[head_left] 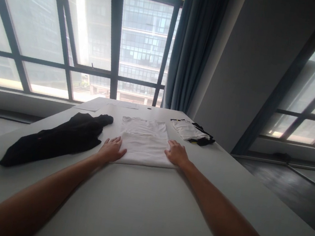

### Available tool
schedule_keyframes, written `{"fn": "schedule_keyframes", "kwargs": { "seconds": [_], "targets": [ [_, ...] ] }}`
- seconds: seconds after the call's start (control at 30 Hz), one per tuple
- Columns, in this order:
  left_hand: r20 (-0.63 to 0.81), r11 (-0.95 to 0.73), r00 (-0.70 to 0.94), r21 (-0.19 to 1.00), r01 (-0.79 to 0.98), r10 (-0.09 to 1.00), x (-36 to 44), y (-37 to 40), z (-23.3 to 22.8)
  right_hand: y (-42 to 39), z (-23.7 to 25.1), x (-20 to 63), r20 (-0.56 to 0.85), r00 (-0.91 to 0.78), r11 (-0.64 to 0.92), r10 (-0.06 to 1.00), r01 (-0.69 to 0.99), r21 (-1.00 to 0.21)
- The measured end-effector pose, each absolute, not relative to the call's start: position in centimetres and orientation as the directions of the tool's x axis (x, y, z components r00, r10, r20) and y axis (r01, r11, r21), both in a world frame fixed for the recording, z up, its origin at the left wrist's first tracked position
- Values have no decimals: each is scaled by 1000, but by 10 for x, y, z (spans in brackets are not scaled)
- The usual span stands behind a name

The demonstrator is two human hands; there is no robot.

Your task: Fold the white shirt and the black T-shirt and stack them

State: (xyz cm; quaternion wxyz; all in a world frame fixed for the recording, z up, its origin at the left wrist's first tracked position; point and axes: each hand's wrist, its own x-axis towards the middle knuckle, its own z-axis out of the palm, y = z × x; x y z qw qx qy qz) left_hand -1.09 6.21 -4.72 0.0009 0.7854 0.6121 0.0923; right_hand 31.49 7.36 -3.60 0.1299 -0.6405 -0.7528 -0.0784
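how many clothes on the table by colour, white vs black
white: 2, the folded white garment under both hands and the white garment in the far right stack
black: 2, the loose black garment and the black garment under that stack
total: 4

Both bare arms reach forward from the near edge of the tabletop (138,209), stretched nearly straight and converging toward its middle. The left hand (111,149) lies palm down, fingers (116,142) spread and pointing toward the far edge, thumb angled inward to the right. The right hand (177,154) also lies flat, palm down, its fingers extended and turned slightly leftward. The two hands rest level with each other, apart, wrists low over the surface.
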Motion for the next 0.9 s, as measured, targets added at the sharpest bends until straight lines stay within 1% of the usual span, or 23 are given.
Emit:
{"fn": "schedule_keyframes", "kwargs": {
  "seconds": [0.1, 0.2, 0.27, 0.33, 0.43, 0.53, 0.6, 0.67, 0.73, 0.9],
  "targets": [
    [154, -389, 371, 115, 914, 916, -11, 60, -47, 70, -37, 307, 288, -170, 194, 942, 979, -58],
    [132, -539, 524, 137, 831, 842, -10, 56, -46, 68, -38, 304, 240, -207, 231, 948, 970, -74],
    [136, -607, 593, 135, 783, 794, -6, 52, -45, 67, -38, 301, 250, -238, 263, 939, 962, -75],
    [145, -665, 649, 145, 732, 746, 2, 46, -46, 66, -38, 293, 288, -282, 316, 915, 946, -76],
    [138, -718, 706, 203, 666, 694, 17, 36, -50, 59, -42, 272, 305, -391, 437, 868, 894, -96],
    [135, -761, 755, 233, 606, 642, 29, 29, -53, 51, -46, 249, 211, -512, 545, 833, 825, -151],
    [120, -774, 773, 239, 587, 623, 32, 29, -53, 48, -48, 242, 110, -547, 558, 830, 807, -195],
    [82, -759, 767, 246, 603, 636, 31, 31, -53, 49, -48, 244, 29, -539, 531, 842, 819, -217],
    [46, -722, 737, 248, 646, 675, 26, 36, -52, 53, -47, 252, -18, -507, 492, 862, 845, -212],
    [21, -571, 581, 212, 793, 814, 2, 56, -54, 68, -49, 279, -33, -379, 369, 925, 915, -164]
  ]
}}
